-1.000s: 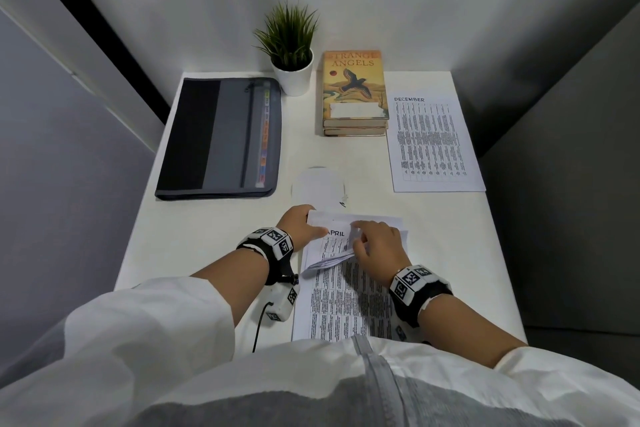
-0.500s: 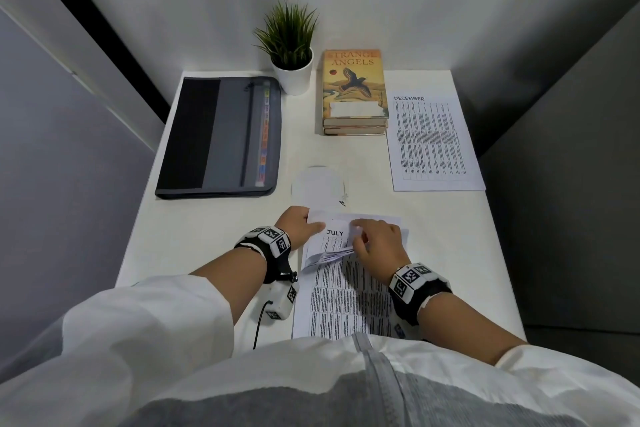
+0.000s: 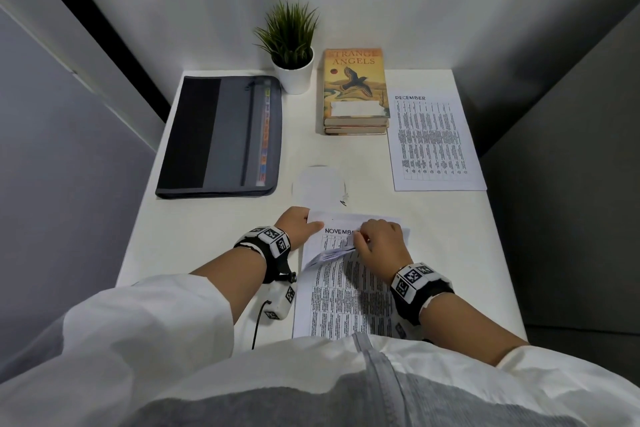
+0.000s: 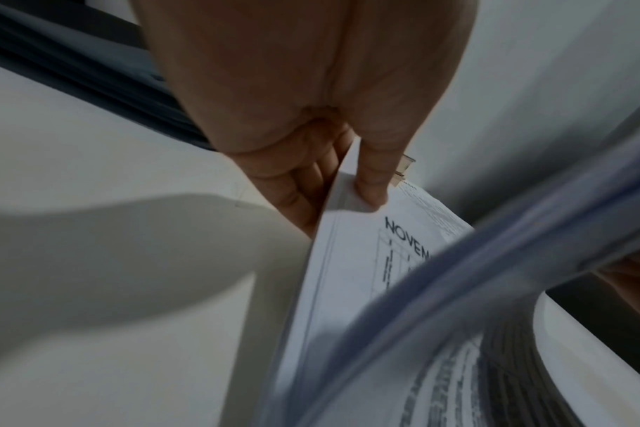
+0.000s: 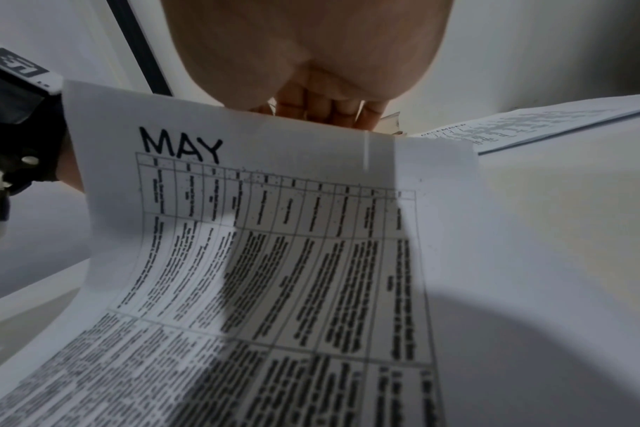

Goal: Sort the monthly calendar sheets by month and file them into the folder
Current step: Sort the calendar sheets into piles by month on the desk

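A stack of calendar sheets (image 3: 346, 302) lies at the table's near edge. My left hand (image 3: 299, 224) pinches the stack's far left corner, thumb on top, as the left wrist view shows (image 4: 369, 185). My right hand (image 3: 379, 243) grips the curled-back top edges of several upper sheets; MAY (image 5: 260, 231) is the topmost of these. A sheet headed NOVEMBER (image 3: 337, 234) is laid bare beneath. A DECEMBER sheet (image 3: 433, 142) lies alone at the far right. The dark grey zip folder (image 3: 221, 137) lies closed at the far left.
A potted plant (image 3: 292, 48) and a stack of books (image 3: 355, 90) stand at the back of the white table (image 3: 194, 236). A blank white slip of paper (image 3: 320, 189) lies just beyond the stack. Walls close in on three sides.
My right hand has leafed further through the stack: the exposed sheet went from APRIL to JULY to NOVEMBER. My left hand has kept its hold on the corner.
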Demonstrator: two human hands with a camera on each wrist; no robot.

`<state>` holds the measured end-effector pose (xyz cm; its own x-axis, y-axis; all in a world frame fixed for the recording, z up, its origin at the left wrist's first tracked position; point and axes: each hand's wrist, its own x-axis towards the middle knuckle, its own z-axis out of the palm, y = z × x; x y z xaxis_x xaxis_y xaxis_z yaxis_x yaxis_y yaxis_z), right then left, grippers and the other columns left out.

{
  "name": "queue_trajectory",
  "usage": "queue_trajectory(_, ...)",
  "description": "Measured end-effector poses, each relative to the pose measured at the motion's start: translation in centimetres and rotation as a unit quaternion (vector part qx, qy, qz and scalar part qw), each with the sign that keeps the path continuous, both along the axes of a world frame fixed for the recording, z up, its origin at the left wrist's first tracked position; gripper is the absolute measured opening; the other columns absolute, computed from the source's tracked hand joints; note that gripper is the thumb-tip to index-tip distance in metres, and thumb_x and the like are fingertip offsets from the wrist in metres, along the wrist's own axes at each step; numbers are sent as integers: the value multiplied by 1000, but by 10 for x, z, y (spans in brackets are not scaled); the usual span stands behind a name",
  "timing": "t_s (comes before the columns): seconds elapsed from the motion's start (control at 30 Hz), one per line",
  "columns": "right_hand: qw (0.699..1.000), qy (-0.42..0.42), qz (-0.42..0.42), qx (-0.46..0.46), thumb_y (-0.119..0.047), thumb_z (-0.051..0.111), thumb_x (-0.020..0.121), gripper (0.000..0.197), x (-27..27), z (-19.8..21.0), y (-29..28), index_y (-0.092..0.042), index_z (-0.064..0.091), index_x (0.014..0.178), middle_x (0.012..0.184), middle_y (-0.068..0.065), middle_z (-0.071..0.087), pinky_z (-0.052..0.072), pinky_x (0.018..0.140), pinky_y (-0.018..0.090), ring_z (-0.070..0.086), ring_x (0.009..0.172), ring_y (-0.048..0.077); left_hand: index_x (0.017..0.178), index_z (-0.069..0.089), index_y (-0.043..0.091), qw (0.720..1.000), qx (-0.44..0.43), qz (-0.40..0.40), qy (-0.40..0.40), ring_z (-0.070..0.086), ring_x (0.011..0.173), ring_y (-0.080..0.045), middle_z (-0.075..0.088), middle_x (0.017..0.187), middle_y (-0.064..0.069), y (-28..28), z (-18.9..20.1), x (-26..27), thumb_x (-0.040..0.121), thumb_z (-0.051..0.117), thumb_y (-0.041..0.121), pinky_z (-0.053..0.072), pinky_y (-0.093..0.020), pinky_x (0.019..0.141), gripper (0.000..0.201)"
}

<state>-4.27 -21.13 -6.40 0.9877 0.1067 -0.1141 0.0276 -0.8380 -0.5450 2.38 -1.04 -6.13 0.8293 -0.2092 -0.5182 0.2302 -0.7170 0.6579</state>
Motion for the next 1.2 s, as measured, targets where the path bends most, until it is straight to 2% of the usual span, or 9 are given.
queue_trajectory(0.07, 999, 22, -15, 31, -22, 46, 92, 18, 1, 1, 3, -19, 64, 91, 71, -8, 57, 30, 97, 33, 50, 77, 13, 91, 66, 4, 1000, -6, 1, -11, 56, 77, -19, 64, 87, -7, -1, -1, -1, 91, 63, 22, 38, -15, 57, 18)
queue_trajectory(0.17, 998, 45, -22, 45, -23, 47, 90, 30, 1, 1, 5, -25, 61, 117, 76, -15, 56, 23, 95, 26, 50, 87, 10, 91, 69, 7, 1000, -24, 16, -10, 59, 70, -12, 67, 84, -4, -2, -3, -2, 87, 68, 22, 41, -13, 54, 16)
queue_trajectory(0.27, 999, 45, -10, 8, -26, 53, 88, 23, 2, 0, 4, -21, 63, 108, 90, -7, 56, 23, 87, 27, 51, 96, 16, 76, 62, 16, 1000, -19, 19, -6, 53, 59, -5, 61, 70, 4, -1, -5, -3, 84, 71, 26, 35, -7, 45, 16)
queue_trajectory(0.4, 998, 55, -11, -26, -29, 66, 79, 14, 11, 6, 0, -17, 65, 85, 97, -2, 46, 30, 81, 30, 41, 95, 18, 82, 60, 11, 999, -24, 22, 10, 52, 66, -13, 58, 75, 0, -1, -1, -2, 89, 65, 39, 37, -21, 56, 30)
queue_trajectory(0.53, 986, 154, 61, -14, -28, 71, 75, 18, 21, 22, -2, -27, 54, 71, 79, -15, 51, 33, 67, 23, 49, 84, 13, 72, 53, 12, 1000, -4, 8, -1, 48, 66, -17, 52, 70, 0, 1, -1, -1, 94, 58, 34, 32, -21, 53, 32)
queue_trajectory(0.6, 978, 177, 94, -53, -27, 65, 79, 14, 22, 24, 1, -28, 54, 70, 73, -14, 54, 37, 75, 27, 52, 82, 14, 65, 48, 16, 1000, 1, 8, -9, 45, 59, -12, 49, 64, 4, 1, -2, -1, 95, 59, 31, 29, -15, 49, 35)
queue_trajectory(0.67, 973, 156, 122, -117, -27, 57, 84, 10, 21, 24, 4, -21, 57, 76, 81, -3, 54, 37, 85, 34, 51, 89, 21, 63, 46, 16, 1000, 5, 5, -18, 43, 57, -10, 47, 62, 4, 1, -1, 0, 94, 59, 28, 28, -12, 46, 36)
queue_trajectory(0.83, 987, 24, 120, -102, -23, 49, 94, 23, 11, 15, 6, -7, 59, 107, 107, 8, 55, 39, 81, 35, 48, 101, 27, 67, 53, 9, 1000, -2, 10, -21, 47, 67, -20, 54, 68, -5, -2, -4, 0, 91, 63, 22, 34, -25, 56, 28)
queue_trajectory(1.2, 993, -54, 104, -21, -15, 62, 81, 7, -12, 13, 1, -8, 62, 78, 81, 5, 61, 44, 68, 35, 56, 75, 27, 80, 62, 16, 1000, -7, 15, -17, 55, 67, -5, 61, 76, 6, -2, -5, -5, 83, 72, 28, 38, -18, 55, 16)
